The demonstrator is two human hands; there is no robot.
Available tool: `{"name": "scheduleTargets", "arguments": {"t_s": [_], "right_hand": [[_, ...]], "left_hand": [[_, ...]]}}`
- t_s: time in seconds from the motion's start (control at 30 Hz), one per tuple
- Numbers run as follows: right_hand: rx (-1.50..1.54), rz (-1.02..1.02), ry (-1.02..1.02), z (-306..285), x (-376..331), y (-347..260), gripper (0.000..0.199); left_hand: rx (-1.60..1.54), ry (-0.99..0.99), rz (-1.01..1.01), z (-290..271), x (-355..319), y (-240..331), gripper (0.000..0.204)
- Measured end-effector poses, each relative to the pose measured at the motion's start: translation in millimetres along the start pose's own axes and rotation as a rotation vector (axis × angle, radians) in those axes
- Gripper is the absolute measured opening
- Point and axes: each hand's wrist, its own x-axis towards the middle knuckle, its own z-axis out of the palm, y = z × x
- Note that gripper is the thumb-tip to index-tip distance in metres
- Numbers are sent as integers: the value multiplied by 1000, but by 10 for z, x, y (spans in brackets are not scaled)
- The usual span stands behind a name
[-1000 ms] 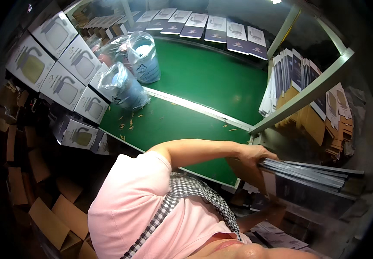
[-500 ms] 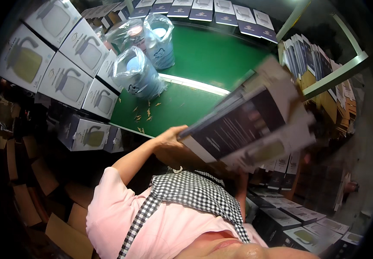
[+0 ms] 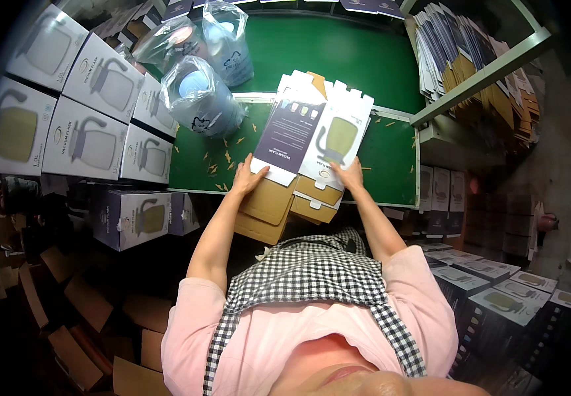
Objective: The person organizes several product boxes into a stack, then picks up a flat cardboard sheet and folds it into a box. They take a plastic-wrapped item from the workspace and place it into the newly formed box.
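Lowered since before, flat printed carton stack lies on table; both hands' fingers spread.

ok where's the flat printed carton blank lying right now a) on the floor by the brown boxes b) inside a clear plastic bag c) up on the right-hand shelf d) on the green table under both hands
d: the flat printed cardboard carton blank lies on the green table, with the left hand and the right hand pressed on its near edge.

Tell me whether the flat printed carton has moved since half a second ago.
Yes. The flat printed carton has come down from mid-air onto the green table, with both hands on its near edge.
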Motion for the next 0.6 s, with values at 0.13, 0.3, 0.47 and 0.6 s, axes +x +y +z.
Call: {"name": "scheduleTargets", "arguments": {"t_s": [0.13, 0.3, 0.47, 0.6], "right_hand": [[-40, -111, -128, 100, -33, -430, 91], [10, -152, -26, -18, 447, -278, 87], [102, -249, 253, -212, 1797, -535, 76], [251, -169, 93, -133, 2254, -865, 58]], "left_hand": [[158, 21, -146, -95, 117, -516, 90], [288, 246, -137, -146, 207, -58, 89], [194, 323, -172, 21, 473, 436, 85], [194, 353, -201, -45, 427, 367, 90]]}}
